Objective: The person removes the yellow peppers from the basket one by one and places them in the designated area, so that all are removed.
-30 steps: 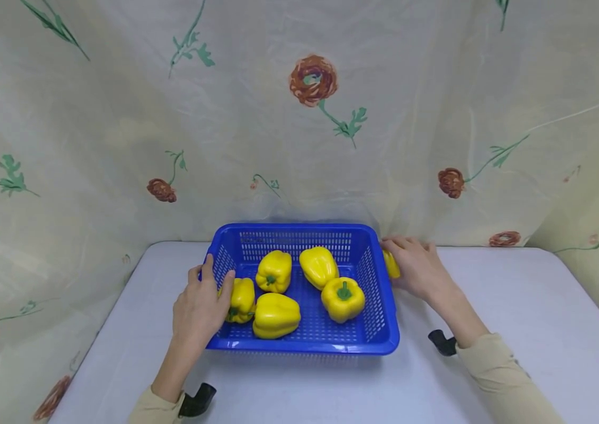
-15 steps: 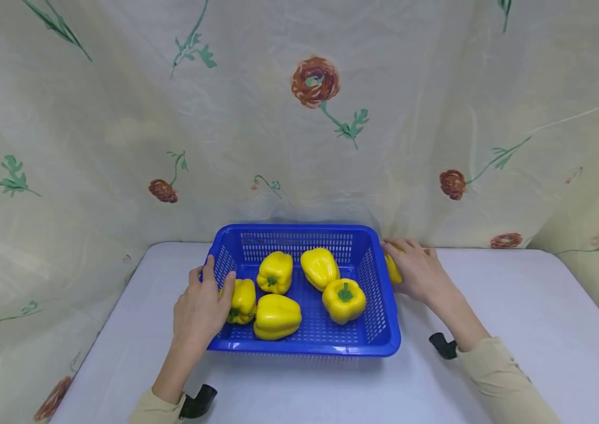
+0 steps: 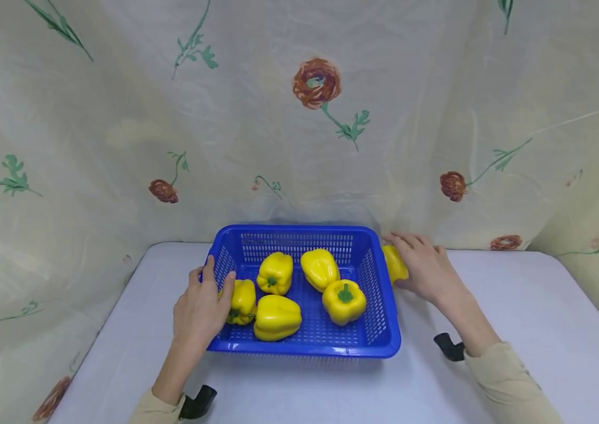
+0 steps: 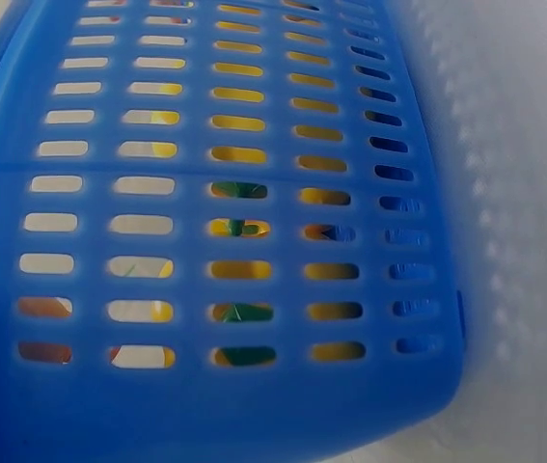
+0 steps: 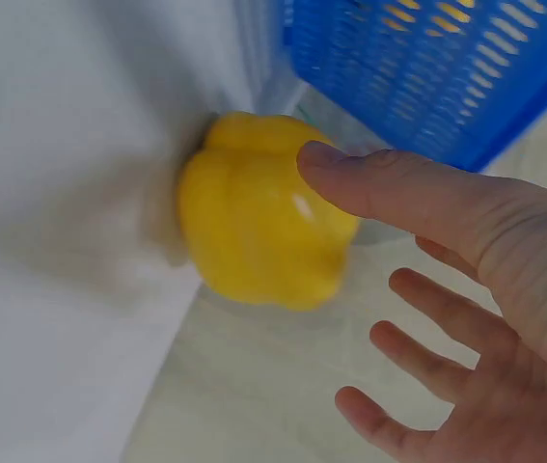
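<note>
From here, my left hand (image 3: 199, 309) holds the basket (image 3: 305, 350) by its left rim, five peppers (image 3: 278, 318) inside. The sixth pepper (image 3: 395, 264) lies between basket and nearer right hand (image 3: 422, 268), loosely spread, not grasping it.

Basket (image 3: 299, 348) solid blue; peppers (image 3: 277, 318) yellow, stems (image 3: 345, 292) green; curtain (image 3: 384, 176) off-white, rust-red flowers (image 3: 453, 186), green leaves (image 3: 359, 121); table (image 3: 289, 391) white; sleeves (image 3: 508, 380) beige.

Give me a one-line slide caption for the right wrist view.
A right hand with its thumb over a yellow bell pepper, just beside a blue slotted basket.
</note>
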`<state>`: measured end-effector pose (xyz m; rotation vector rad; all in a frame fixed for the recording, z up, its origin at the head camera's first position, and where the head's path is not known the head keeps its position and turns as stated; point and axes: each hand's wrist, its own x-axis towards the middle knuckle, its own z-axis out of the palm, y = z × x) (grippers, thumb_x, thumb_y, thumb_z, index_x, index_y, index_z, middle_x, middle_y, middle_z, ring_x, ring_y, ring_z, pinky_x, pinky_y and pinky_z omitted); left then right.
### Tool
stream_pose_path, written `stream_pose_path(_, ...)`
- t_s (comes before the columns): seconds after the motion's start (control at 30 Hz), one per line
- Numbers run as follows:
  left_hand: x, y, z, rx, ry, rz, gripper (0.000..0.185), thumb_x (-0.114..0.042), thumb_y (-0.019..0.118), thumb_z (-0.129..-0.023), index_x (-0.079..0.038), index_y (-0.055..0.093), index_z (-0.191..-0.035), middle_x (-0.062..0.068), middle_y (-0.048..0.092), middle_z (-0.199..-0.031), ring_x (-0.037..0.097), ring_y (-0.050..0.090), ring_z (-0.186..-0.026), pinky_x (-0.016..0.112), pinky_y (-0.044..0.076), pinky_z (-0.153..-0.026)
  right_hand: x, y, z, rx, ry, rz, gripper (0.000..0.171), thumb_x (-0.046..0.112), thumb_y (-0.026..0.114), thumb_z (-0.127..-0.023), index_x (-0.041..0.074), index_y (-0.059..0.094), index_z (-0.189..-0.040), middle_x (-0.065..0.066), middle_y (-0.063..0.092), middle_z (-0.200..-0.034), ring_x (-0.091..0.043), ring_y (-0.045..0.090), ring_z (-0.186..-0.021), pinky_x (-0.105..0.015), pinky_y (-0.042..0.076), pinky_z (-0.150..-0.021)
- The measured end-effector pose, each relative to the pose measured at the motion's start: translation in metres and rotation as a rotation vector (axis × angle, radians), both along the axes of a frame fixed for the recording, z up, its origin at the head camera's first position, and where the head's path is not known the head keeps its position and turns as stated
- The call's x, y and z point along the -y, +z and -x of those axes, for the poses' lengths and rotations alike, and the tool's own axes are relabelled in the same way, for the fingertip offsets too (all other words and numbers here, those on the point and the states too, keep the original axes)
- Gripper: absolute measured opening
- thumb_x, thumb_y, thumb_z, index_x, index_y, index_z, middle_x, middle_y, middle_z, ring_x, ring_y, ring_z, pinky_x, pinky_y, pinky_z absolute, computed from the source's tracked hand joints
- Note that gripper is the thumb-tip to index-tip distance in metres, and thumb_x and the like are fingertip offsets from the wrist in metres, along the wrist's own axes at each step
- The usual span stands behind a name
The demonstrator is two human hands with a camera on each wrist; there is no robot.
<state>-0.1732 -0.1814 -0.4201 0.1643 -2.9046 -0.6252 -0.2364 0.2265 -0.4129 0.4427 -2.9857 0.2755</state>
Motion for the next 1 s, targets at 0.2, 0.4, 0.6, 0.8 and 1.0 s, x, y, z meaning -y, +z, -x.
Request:
stream_pose_path(0.2, 0.0, 0.001, 0.001, -0.003, 0.0, -0.005, 0.072, -0.046, 0.047, -0.114, 0.004, 0.036, -0.165, 0.041, 0.05, -0.154, 0.045, 0.074, -0.076, 0.041, 0.062, -0.056, 0.002, 0.014, -0.011, -0.026, 0.011, 0.002, 0.087, 0.01, 0.09, -0.087, 0.009, 0.045, -0.162, -0.024, 0.047, -0.165, -0.051, 0.044, -0.15, -0.082, 0.041, -0.112)
stream_pose_path(0.4, 0.0, 0.002, 0.0, 0.003, 0.001, -0.002, 0.072, -0.045, 0.046, -0.114, 0.005, 0.035, -0.165, 0.041, 0.05, -0.154, 0.047, 0.075, -0.08, 0.044, 0.064, -0.059, 0.011, 0.027, -0.022, -0.061, 0.022, 0.001, 0.08, 0.01, 0.086, -0.091, 0.01, 0.047, -0.161, -0.023, 0.048, -0.165, -0.05, 0.045, -0.15, -0.079, 0.042, -0.113)
stream_pose_path(0.6, 0.0, 0.001, -0.002, 0.012, 0.003, 0.001, 0.072, -0.045, 0.046, -0.114, 0.004, 0.034, -0.165, 0.041, 0.049, -0.154, 0.05, 0.076, -0.09, 0.049, 0.066, -0.067, 0.024, 0.037, -0.033, -0.073, 0.049, 0.012, 0.07, 0.016, 0.079, -0.098, 0.011, 0.048, -0.161, -0.021, 0.049, -0.166, -0.047, 0.046, -0.15, -0.079, 0.043, -0.114)
stream_pose_path(0.8, -0.001, 0.001, -0.001, 0.021, 0.006, 0.002, 0.072, -0.045, 0.045, -0.114, 0.004, 0.033, -0.166, 0.041, 0.049, -0.155, 0.053, 0.075, -0.097, 0.055, 0.067, -0.075, 0.036, 0.041, -0.041, -0.074, 0.142, 0.025, 0.064, 0.015, 0.077, -0.1, 0.011, 0.052, -0.159, -0.017, 0.051, -0.166, -0.045, 0.048, -0.151, -0.077, 0.042, -0.113)
stream_pose_path(1.0, 0.0, 0.0, 0.0, 0.017, 0.005, -0.002, 0.073, -0.046, 0.045, -0.114, 0.004, 0.033, -0.166, 0.04, 0.049, -0.156, 0.052, 0.076, -0.094, 0.053, 0.067, -0.073, 0.044, 0.037, -0.047, -0.031, 0.233, 0.005, 0.065, 0.019, 0.078, -0.099, 0.014, 0.052, -0.159, -0.016, 0.052, -0.165, -0.044, 0.043, -0.156, -0.078, 0.037, -0.119)
